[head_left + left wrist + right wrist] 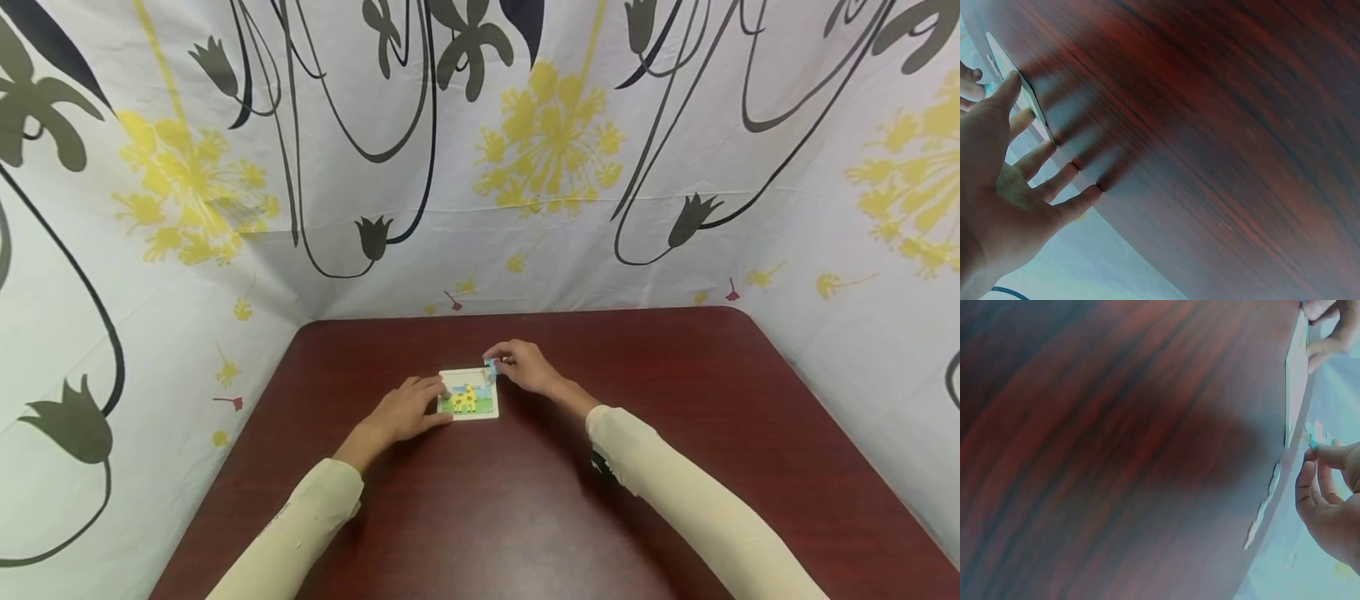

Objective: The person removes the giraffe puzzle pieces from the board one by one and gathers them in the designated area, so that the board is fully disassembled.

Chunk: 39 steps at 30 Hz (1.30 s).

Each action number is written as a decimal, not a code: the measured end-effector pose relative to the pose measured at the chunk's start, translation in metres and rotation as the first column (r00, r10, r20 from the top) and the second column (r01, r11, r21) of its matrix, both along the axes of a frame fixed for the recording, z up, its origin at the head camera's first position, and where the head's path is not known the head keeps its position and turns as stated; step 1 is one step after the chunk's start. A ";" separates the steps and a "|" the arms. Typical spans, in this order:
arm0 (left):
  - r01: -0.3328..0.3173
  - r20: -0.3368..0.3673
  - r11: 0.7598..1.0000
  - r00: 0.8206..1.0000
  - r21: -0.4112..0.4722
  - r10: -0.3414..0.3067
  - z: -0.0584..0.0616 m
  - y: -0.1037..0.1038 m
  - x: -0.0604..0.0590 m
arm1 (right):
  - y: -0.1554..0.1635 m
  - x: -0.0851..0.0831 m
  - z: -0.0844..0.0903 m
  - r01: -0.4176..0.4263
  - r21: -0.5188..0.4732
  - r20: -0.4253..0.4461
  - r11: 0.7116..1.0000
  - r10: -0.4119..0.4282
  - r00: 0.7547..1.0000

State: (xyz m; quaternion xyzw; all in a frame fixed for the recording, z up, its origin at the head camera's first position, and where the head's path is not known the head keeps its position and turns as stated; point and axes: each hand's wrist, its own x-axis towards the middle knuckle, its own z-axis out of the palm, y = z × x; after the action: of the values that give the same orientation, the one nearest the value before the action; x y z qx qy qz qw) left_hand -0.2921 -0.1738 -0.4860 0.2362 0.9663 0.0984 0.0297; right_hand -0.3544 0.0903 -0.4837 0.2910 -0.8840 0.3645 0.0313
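A small white-framed puzzle board with a yellow giraffe picture lies on the dark red table. My left hand lies flat, its straight fingers resting on the board's left edge. My right hand is at the board's top right corner and pinches a small light blue puzzle piece between thumb and fingers. In the right wrist view the piece shows at the fingertips, just off the board's edge. More loose pieces lie on the table near that hand.
White cloth printed with yellow flowers and black stems walls the table at the back and both sides. The table's rounded far corners meet the cloth. Cream sleeves cover both forearms.
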 end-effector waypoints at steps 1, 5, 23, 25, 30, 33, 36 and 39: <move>-0.002 -0.001 1.000 1.000 -0.001 0.002 0.000 0.000 0.000 | 0.003 -0.001 0.002 0.007 0.000 0.009 1.000 -0.007 1.000; -0.005 0.000 1.000 1.000 0.007 0.005 0.000 0.000 0.000 | 0.016 -0.004 0.005 0.034 0.019 0.017 0.999 -0.035 0.999; 0.002 -0.010 1.000 1.000 0.011 -0.002 0.000 0.000 0.001 | 0.073 -0.015 0.010 0.134 0.070 0.029 0.989 -0.136 0.990; 0.001 -0.007 1.000 1.000 0.011 -0.001 -0.001 0.000 0.001 | 0.078 -0.016 0.010 0.140 0.078 0.035 0.987 -0.143 0.989; -0.001 -0.009 1.000 1.000 0.013 0.001 -0.002 -0.001 0.001 | 0.088 -0.017 0.010 0.153 0.094 0.035 0.984 -0.157 0.987; 0.000 -0.011 1.000 1.000 0.010 0.000 -0.002 -0.001 0.000 | 0.092 -0.017 0.008 0.155 0.105 0.030 0.982 -0.158 0.987; 0.002 -0.012 1.000 1.000 0.008 -0.002 -0.002 -0.001 0.000 | 0.097 -0.017 0.006 0.150 0.119 0.031 0.981 -0.155 0.987; 0.005 -0.010 1.000 1.000 0.010 -0.005 -0.002 -0.002 -0.001 | 0.101 -0.018 0.001 0.144 0.136 0.036 0.980 -0.150 0.988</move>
State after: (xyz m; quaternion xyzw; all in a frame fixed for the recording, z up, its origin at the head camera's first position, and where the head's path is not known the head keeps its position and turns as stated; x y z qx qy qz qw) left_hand -0.2926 -0.1753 -0.4881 0.2392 0.9653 0.1021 0.0238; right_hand -0.3725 0.1917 -0.4824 0.2178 -0.9258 0.3084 0.0182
